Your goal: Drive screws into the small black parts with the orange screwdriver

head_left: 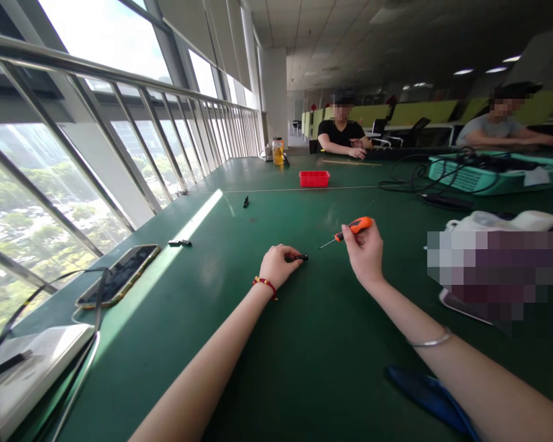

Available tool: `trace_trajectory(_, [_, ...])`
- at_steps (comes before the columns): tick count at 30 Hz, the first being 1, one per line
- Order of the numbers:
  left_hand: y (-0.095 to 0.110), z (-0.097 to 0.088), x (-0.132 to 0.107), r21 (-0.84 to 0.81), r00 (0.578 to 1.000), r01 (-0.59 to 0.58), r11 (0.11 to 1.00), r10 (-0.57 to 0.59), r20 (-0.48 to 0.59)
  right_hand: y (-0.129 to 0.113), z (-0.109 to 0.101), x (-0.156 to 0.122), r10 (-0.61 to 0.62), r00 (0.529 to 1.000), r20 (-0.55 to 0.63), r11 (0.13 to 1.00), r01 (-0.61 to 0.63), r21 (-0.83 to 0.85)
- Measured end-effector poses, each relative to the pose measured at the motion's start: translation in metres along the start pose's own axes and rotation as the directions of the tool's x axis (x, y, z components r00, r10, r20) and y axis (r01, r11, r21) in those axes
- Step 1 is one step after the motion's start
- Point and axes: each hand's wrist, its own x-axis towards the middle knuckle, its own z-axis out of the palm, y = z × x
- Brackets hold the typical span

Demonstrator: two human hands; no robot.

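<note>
My left hand (276, 264) rests on the green table (239, 344) with its fingers closed on a small black part (299, 258) that sticks out to the right. My right hand (365, 252) is raised just to the right of it and grips an orange-handled screwdriver (350, 230). The screwdriver's thin shaft slants down to the left, its tip a short way above and right of the black part, not touching it. A red string bracelet is on my left wrist and a thin bangle on my right forearm.
A phone (118, 274) and a white device with cables (32, 368) lie at the left edge by the window railing. Small black parts (179, 243) (246, 201), a red bin (314, 178) and a jar (277, 151) lie farther off. Two people sit at the far side; a teal machine (488, 175) stands at right.
</note>
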Motion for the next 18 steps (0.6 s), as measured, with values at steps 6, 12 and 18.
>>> trace_trajectory(6, [-0.002,0.010,0.001,0.028,1.000,-0.030,0.999,0.030,-0.002,-0.015,0.000,0.007,0.008,1.000,-0.005,0.997,-0.008,0.078])
trace_trajectory(12, [-0.001,0.007,0.000,0.024,0.999,-0.032,0.999,0.032,0.001,-0.024,0.003,0.003,-0.013,0.992,0.122,1.000,0.010,0.026])
trace_trajectory(18, [-0.001,0.009,0.001,0.024,1.000,-0.025,0.999,0.025,-0.003,-0.026,0.004,0.002,-0.029,0.983,0.180,0.999,0.033,-0.017])
